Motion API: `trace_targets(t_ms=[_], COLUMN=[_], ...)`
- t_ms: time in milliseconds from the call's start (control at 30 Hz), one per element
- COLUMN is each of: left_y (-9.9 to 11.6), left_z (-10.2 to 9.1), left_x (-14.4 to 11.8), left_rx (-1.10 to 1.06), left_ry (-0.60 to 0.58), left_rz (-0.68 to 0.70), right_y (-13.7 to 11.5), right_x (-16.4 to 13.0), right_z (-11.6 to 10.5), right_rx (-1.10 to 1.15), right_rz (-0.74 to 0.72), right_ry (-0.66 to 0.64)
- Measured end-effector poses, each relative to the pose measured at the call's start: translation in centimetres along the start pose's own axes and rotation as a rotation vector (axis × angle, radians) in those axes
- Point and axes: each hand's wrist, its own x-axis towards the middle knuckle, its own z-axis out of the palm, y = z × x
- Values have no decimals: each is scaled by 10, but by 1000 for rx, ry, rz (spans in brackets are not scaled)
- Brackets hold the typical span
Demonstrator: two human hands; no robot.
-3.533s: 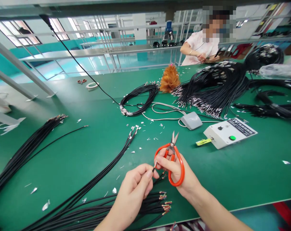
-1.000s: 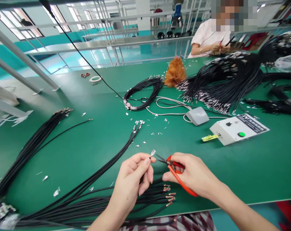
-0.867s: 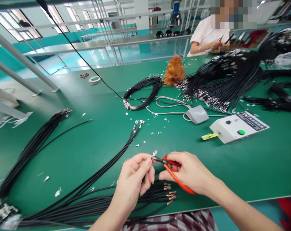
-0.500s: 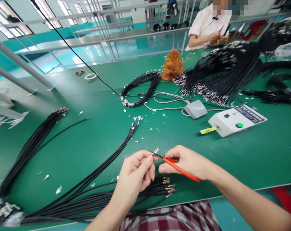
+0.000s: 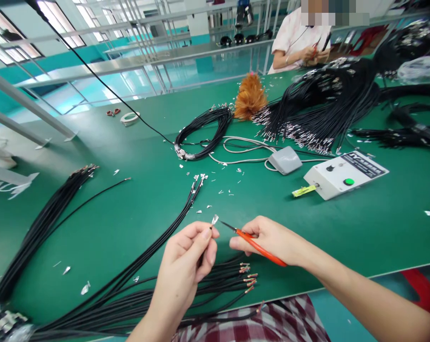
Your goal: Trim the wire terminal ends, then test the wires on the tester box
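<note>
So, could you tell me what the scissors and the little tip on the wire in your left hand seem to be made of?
Scissors: dark metal blades, thin and pointed; glossy orange handles, probably plastic or a plastic coating. Tip pinched by the left hand: bright silvery sheet metal, judging by its glint. The wire's black matte jacket looks like plastic or rubber insulation. The right hand holds the scissors.

We see a white control box (image 5: 345, 174), a grey pedal (image 5: 285, 160), an orange duster (image 5: 249, 97) and a tape roll (image 5: 130, 118).

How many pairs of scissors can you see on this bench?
2, perhaps more hidden: orange scissors in the right hand, and a small pair lying far left beside the tape roll.
</note>
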Motion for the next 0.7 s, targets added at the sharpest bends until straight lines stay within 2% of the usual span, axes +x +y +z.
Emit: trace_targets(t_ms=[67, 133, 233, 300, 400, 500, 700], left_y=[4, 4, -2, -8, -14, -17, -19], left_z=[-2, -2, 2, 4, 5, 4, 7], left_x=[-1, -1, 0, 1, 3, 5, 4], left_rx=[-23, -15, 40, 73, 105, 128, 193], left_ry=[0, -23, -55, -57, -51, -62, -71], left_rz=[-5, -26, -63, -73, -68, -60, -14], right_y=[2, 0, -11, -19, -25, -24, -20], right_x=[0, -1, -1, 0, 3, 7, 10], right_z=[-1, -1, 4, 10, 19, 26, 29], right_rx=[48, 150, 273, 335, 535, 740, 737], right_rz=[-11, -87, -219, -291, -350, -343, -343], right_ry=[10, 59, 288, 389, 344, 317, 399])
